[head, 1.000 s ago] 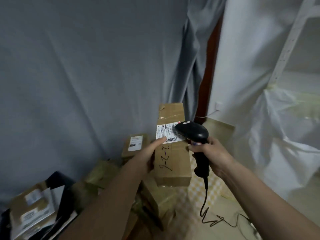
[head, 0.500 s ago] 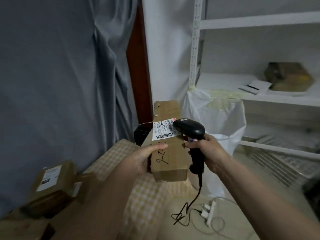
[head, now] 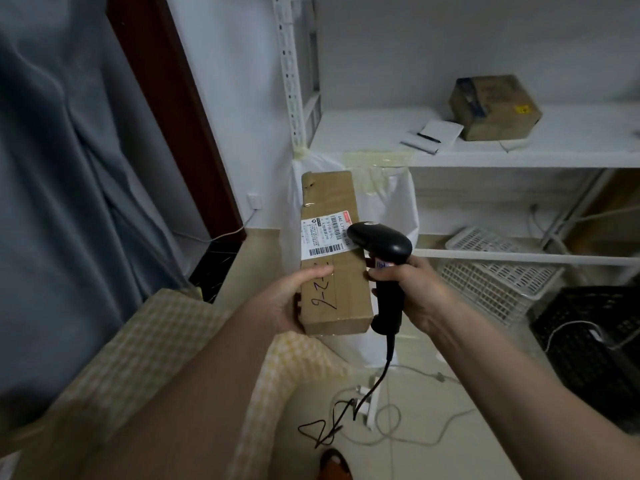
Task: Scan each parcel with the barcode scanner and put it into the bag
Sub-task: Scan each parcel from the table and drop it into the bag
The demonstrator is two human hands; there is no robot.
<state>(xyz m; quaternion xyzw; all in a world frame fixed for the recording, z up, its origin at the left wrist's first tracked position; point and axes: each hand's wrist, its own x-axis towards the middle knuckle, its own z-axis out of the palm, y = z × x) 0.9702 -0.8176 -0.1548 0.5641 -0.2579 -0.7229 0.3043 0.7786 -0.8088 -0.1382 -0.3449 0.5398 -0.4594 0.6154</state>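
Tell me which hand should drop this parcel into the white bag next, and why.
Left. The left hand already holds the long cardboard parcel, directly in front of the white bag taped to the shelf. The right hand is occupied, its grip around the barcode scanner.

The left hand holds a long cardboard parcel from its left side, with the thumb on the top face. The right hand grips the handle of a black barcode scanner, whose head lies over the white label. Behind the parcel hangs a white bag, taped to a white shelf.
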